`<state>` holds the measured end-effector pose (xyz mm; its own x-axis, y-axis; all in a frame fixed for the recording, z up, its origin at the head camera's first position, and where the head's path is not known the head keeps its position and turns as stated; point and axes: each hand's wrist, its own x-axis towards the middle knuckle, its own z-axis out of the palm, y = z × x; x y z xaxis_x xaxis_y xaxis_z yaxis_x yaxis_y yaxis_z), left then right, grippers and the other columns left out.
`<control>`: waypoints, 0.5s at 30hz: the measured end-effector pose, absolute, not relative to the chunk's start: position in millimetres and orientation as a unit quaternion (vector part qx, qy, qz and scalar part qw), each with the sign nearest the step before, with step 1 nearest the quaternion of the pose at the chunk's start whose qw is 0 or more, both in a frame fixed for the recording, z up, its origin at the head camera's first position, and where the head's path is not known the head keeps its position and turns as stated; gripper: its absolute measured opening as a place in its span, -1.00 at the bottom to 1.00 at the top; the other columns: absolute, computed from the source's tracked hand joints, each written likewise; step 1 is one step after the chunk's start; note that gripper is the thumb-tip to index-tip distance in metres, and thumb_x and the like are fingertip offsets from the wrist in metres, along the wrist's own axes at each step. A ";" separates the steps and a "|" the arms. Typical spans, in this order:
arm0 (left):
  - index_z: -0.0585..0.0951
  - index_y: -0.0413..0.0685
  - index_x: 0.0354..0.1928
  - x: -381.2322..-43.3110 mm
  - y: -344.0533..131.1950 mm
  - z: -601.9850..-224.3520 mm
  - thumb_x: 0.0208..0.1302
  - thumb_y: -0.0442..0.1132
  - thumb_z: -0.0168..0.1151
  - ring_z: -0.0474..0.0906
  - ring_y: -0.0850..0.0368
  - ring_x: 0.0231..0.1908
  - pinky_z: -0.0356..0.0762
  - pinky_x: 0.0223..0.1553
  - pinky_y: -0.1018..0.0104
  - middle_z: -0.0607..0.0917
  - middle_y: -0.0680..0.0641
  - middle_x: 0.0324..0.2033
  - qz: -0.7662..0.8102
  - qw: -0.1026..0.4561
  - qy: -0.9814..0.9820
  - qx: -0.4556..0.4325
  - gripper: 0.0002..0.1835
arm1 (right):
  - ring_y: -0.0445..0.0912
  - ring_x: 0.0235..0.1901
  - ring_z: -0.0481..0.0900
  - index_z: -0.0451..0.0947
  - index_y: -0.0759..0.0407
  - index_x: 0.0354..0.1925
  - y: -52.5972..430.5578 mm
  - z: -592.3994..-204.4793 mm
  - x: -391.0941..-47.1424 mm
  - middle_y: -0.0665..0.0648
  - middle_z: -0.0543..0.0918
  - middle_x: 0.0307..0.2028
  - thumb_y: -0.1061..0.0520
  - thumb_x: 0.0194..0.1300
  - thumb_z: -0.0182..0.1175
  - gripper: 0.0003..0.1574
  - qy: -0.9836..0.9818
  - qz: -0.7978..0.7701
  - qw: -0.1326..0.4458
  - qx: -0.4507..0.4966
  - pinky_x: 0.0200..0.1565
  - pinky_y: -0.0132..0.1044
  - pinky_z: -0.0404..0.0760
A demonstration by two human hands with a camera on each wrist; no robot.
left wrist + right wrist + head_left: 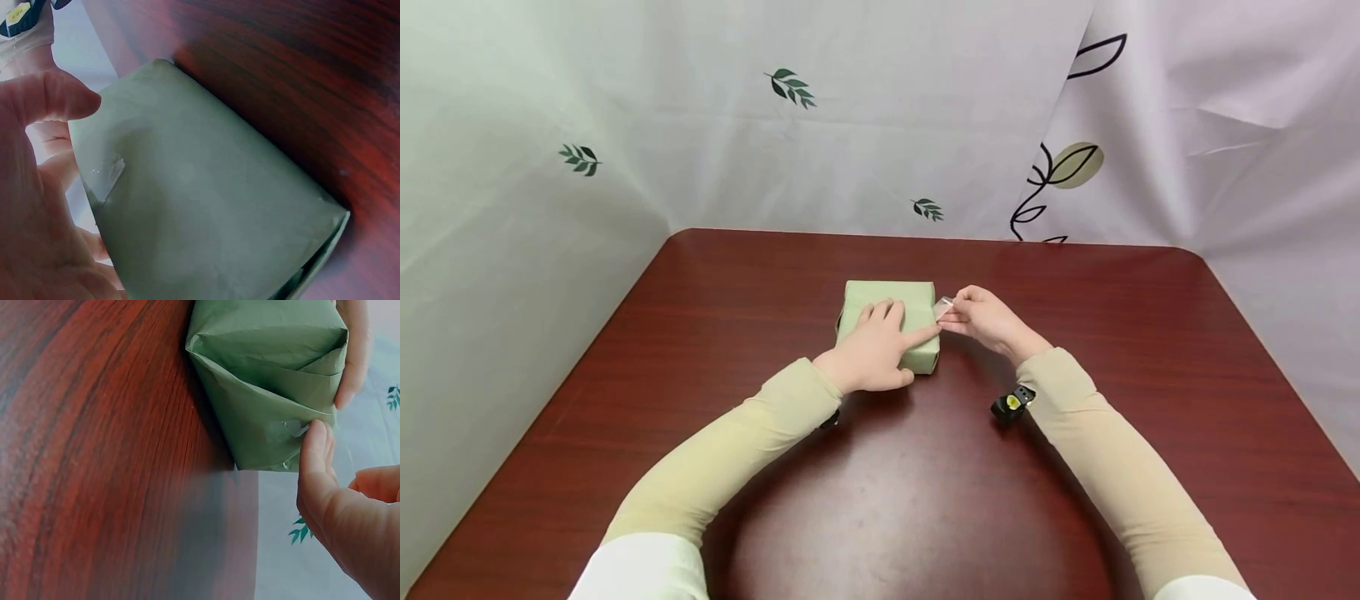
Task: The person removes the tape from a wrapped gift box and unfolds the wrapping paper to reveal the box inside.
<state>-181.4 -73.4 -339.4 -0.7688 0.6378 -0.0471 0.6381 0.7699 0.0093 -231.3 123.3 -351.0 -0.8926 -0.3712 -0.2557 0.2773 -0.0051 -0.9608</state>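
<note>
A box wrapped in pale green paper lies on the table in front of me. My left hand rests across its top with the fingers spread, the index finger reaching to the right edge. At that end my right hand pinches a small strip of clear tape. The right wrist view shows the folded end flap standing partly loose, with a shiny patch of tape by the fingertips. Another glossy piece of tape shows on the paper in the left wrist view.
The dark red wooden table extends on all sides of the box. Pale curtains with leaf prints hang behind and beside it. A small black wrist device sits under the right cuff.
</note>
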 end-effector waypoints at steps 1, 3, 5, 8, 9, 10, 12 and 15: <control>0.25 0.35 0.40 -181.0 -72.8 -339.3 0.11 0.02 0.23 0.18 -0.27 0.22 0.14 0.21 -0.16 0.33 -0.30 0.12 -0.003 0.023 0.941 0.338 -0.25 | -0.25 -0.40 0.60 0.12 0.23 -0.34 124.1 -351.7 -231.5 0.16 0.44 -0.35 0.35 0.47 -0.40 -0.77 0.664 -0.712 0.227 -0.034 -0.19 -0.46 0.60; 0.28 0.34 0.38 -180.2 -71.8 -339.3 0.09 0.02 0.25 0.17 -0.30 0.23 0.13 0.21 -0.17 0.32 -0.31 0.15 -0.001 0.023 0.941 0.337 -0.25 | -0.24 -0.40 0.61 0.11 0.21 -0.34 126.3 -353.1 -231.7 0.15 0.47 -0.36 0.35 0.47 -0.41 -0.77 0.658 -0.718 0.225 -0.029 -0.21 -0.45 0.61; 0.27 0.33 0.38 -179.4 -70.9 -339.6 0.09 0.04 0.25 0.15 -0.31 0.24 0.11 0.22 -0.20 0.29 -0.32 0.18 -0.005 0.030 0.942 0.334 -0.24 | -0.22 -0.41 0.62 0.11 0.21 -0.34 128.8 -354.8 -231.6 0.14 0.48 -0.36 0.36 0.46 -0.42 -0.77 0.654 -0.721 0.226 -0.021 -0.22 -0.44 0.61; 0.23 0.35 0.40 -178.7 -70.0 -340.8 0.08 0.06 0.25 0.10 -0.32 0.26 0.05 0.23 -0.24 0.25 -0.31 0.20 -0.009 0.043 0.944 0.326 -0.21 | -0.20 -0.41 0.63 0.10 0.21 -0.32 131.8 -356.3 -231.6 0.14 0.48 -0.38 0.36 0.45 -0.42 -0.79 0.649 -0.725 0.231 -0.011 -0.23 -0.43 0.61; 0.22 0.35 0.41 -178.6 -69.7 -340.9 0.08 0.07 0.25 0.09 -0.31 0.27 0.03 0.23 -0.25 0.24 -0.30 0.20 -0.009 0.047 0.945 0.323 -0.20 | -0.20 -0.41 0.63 0.11 0.21 -0.32 132.8 -356.3 -231.6 0.14 0.48 -0.39 0.36 0.45 -0.42 -0.79 0.648 -0.725 0.231 -0.010 -0.23 -0.43 0.61; 0.21 0.36 0.41 -178.5 -69.3 -340.9 0.08 0.07 0.26 0.08 -0.31 0.28 0.01 0.24 -0.26 0.24 -0.30 0.20 -0.008 0.049 0.946 0.320 -0.20 | -0.20 -0.41 0.63 0.11 0.22 -0.31 133.7 -356.1 -231.5 0.13 0.49 -0.40 0.35 0.45 -0.41 -0.80 0.648 -0.726 0.231 -0.010 -0.23 -0.43 0.62; 0.20 0.36 0.41 -178.5 -68.7 -341.1 0.08 0.07 0.27 0.07 -0.31 0.28 0.00 0.24 -0.26 0.24 -0.29 0.19 -0.004 0.046 0.947 0.317 -0.19 | -0.20 -0.41 0.63 0.12 0.23 -0.30 136.1 -355.5 -231.7 0.11 0.51 -0.41 0.34 0.46 -0.40 -0.81 0.647 -0.727 0.230 -0.012 -0.22 -0.43 0.62; 0.21 0.37 0.41 -178.2 -67.7 -341.4 0.07 0.08 0.28 0.07 -0.30 0.28 0.00 0.24 -0.26 0.25 -0.28 0.18 -0.003 0.037 0.948 0.315 -0.18 | -0.22 -0.39 0.65 0.14 0.23 -0.30 141.4 -354.1 -231.5 0.04 0.58 -0.41 0.33 0.46 -0.37 -0.82 0.648 -0.727 0.227 -0.018 -0.22 -0.43 0.62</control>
